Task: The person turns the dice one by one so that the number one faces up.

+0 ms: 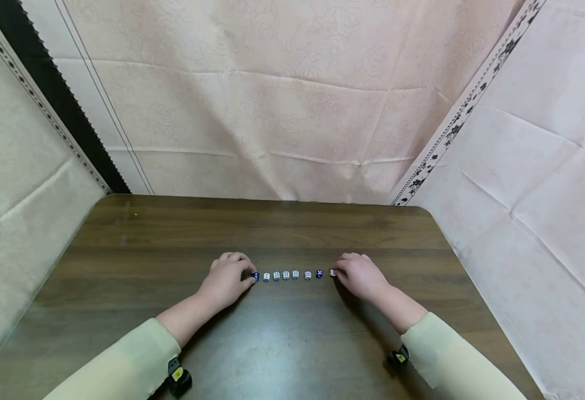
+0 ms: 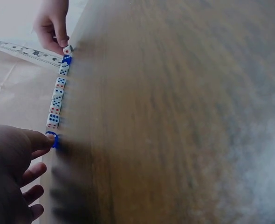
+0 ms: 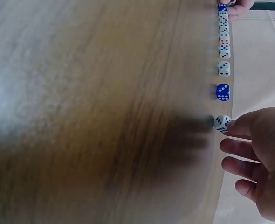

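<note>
Several small dice stand in a row across the table, most of them white and two blue. At the row's left end my left hand (image 1: 228,279) pinches a blue die (image 2: 52,140) between thumb and fingertip. My right hand (image 1: 361,276) pinches a white die (image 3: 222,123) at the right end, and that die looks tilted. Beside it stands the other blue die (image 3: 223,92), then a white die (image 3: 224,68) with a gap on either side. The remaining white dice (image 1: 286,275) are spaced closely between there and my left hand.
The dice sit on a brown wooden table (image 1: 282,233) with a glossy top. Pale cloth (image 1: 272,111) hangs behind its far edge, and more white cloth (image 1: 537,194) lies along the right side. Dark devices are strapped at both sleeves.
</note>
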The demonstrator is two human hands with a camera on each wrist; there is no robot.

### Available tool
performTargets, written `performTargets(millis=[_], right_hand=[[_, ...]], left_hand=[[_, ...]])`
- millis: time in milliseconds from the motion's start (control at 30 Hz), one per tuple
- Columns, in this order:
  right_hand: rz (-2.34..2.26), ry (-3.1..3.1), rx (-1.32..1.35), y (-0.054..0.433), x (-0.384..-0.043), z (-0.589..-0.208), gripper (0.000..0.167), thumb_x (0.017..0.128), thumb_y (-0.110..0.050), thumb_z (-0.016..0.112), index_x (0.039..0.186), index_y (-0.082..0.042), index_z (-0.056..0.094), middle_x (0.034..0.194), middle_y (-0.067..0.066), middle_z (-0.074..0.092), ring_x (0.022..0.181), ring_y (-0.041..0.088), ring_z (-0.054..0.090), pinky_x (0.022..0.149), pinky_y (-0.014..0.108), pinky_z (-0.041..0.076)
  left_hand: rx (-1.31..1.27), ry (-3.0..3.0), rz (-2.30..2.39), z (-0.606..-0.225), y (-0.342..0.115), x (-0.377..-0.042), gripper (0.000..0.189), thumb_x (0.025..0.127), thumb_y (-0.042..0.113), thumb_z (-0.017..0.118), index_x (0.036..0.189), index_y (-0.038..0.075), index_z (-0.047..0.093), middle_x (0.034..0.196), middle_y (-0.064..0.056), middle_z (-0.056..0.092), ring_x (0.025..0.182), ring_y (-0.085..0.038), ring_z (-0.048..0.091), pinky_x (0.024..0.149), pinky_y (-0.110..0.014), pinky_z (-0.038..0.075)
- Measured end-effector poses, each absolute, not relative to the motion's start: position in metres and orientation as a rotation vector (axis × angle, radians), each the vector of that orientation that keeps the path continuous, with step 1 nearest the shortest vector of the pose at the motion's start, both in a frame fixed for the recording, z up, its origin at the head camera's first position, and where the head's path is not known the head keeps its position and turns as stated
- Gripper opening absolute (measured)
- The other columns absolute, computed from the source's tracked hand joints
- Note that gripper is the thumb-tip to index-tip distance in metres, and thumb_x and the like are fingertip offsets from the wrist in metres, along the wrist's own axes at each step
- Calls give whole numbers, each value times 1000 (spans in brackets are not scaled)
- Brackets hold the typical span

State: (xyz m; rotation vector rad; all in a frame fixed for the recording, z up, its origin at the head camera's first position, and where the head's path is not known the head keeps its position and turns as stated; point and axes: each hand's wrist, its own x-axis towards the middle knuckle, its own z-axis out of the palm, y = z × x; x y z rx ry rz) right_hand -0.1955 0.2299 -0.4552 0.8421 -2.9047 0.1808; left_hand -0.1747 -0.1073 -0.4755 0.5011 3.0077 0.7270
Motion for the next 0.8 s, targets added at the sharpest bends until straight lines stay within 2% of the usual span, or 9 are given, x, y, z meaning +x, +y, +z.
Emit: performTargets(millis=[233,433,567,800], right_hand=[[138,-2916,834,229,-197,-458,12,93,-15,69,101,-14,77,89,-1,65,86,22,63,79,47,49],[172,-2941,782,229,-198,-458,13,94,-17,67,102,-14,77,94,0,67,91,22,64,83,47,49],[239,-3004,666,228,-197,-457,13,95,-22,66,100,-14,76,93,-1,67,90,20,63,87,46,49],[293,-3093,451,222,-194,-453,20,93,-32,66,93,-14,75,87,-1,64,82,19,60,85,44,49]], left_hand=[[500,3007,726,-477,-106,-174,10,90,28,75,98,22,73,119,-2,62,121,-31,49,101,-55,36],[498,3013,730,-478,-106,-174,11,90,28,75,99,22,73,119,-2,62,121,-31,49,102,-55,36],[503,3015,735,-477,-106,-174,10,90,27,75,99,21,73,119,-3,62,121,-32,49,102,-55,35],[502,3016,735,-478,-107,-175,11,90,27,74,99,21,73,119,-3,62,121,-32,49,102,-55,35]])
